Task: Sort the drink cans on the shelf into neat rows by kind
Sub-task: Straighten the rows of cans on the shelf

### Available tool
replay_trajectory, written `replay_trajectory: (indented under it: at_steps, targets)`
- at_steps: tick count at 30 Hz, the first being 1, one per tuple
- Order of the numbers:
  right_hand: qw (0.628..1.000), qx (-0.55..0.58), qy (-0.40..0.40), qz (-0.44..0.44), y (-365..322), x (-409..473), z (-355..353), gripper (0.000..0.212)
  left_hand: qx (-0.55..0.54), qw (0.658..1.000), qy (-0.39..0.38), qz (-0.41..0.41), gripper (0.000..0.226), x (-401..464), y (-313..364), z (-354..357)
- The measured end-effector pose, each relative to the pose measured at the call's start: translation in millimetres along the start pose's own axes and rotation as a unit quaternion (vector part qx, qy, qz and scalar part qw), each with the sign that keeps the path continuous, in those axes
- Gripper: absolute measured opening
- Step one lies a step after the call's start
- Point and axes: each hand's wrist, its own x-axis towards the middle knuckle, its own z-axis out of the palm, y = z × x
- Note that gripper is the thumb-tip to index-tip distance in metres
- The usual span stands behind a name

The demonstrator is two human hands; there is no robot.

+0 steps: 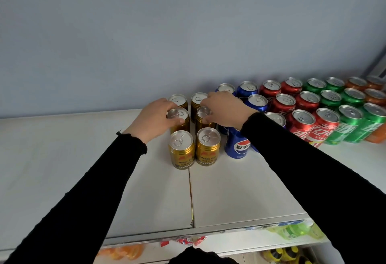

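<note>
Several gold cans stand in two short rows on the white shelf top (pixel 229 190). My left hand (pixel 153 117) grips the middle gold can of the left row (pixel 179 120) by its top. My right hand (pixel 224 108) grips the middle gold can of the right row (pixel 205 117). Two front gold cans (pixel 181 150) (pixel 208 146) stand free. To the right come blue cans (pixel 238 144), partly hidden by my right arm, then red cans (pixel 302 125), green cans (pixel 351 125) and orange cans (pixel 376 96), each kind in rows running to the wall.
A pale blue wall (pixel 188 34) backs the shelf. A seam (pixel 191 197) splits the shelf top near the front. Below the front edge, lower shelves hold packaged goods (pixel 292 231). Bare shelf surface lies to the left of the gold cans.
</note>
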Motion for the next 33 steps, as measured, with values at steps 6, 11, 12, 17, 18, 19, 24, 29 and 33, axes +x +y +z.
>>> replay_trajectory:
  at_steps: [6,11,12,17,18,19,24,29,33]
  targets:
    - [0.998,0.045,-0.033,-0.042,0.9,-5.5,-7.8,0.045,0.006,1.0,-0.011,0.005,0.048,-2.7,1.6,-2.6]
    - [0.992,0.114,-0.047,-0.026,13.2,0.9,-14.1,0.045,-0.011,1.0,0.012,-0.012,0.045,2.6,2.1,-10.7]
    - [0.991,0.134,-0.024,-0.011,18.1,6.3,-18.6,0.043,-0.017,0.998,0.049,-0.019,0.041,6.7,2.1,-15.3]
    - [0.995,0.084,0.025,0.057,26.3,44.2,-27.9,0.037,0.024,0.997,0.043,-0.053,0.053,45.8,-0.1,-22.9]
    - [0.997,0.053,0.009,0.048,23.4,49.9,-24.5,0.039,0.033,0.998,0.011,-0.061,0.06,53.2,-0.5,-20.5]
    - [0.999,0.023,-0.006,0.038,20.2,54.1,-20.5,0.043,0.042,0.997,-0.017,-0.066,0.064,58.9,-0.6,-18.2]
    - [0.998,-0.043,-0.034,0.006,19.6,68.8,-5.6,0.041,0.097,0.994,-0.039,-0.034,0.049,70.2,-1.0,-7.7]
    - [0.998,-0.069,-0.01,0.008,20.9,72.9,-1.7,0.043,0.119,0.992,-0.008,-0.044,0.046,69.5,-0.1,-0.4]
    - [0.998,-0.063,-0.019,0.002,22.8,72.5,-1.8,0.041,0.132,0.991,-0.01,-0.023,0.047,68.1,0.5,-1.6]
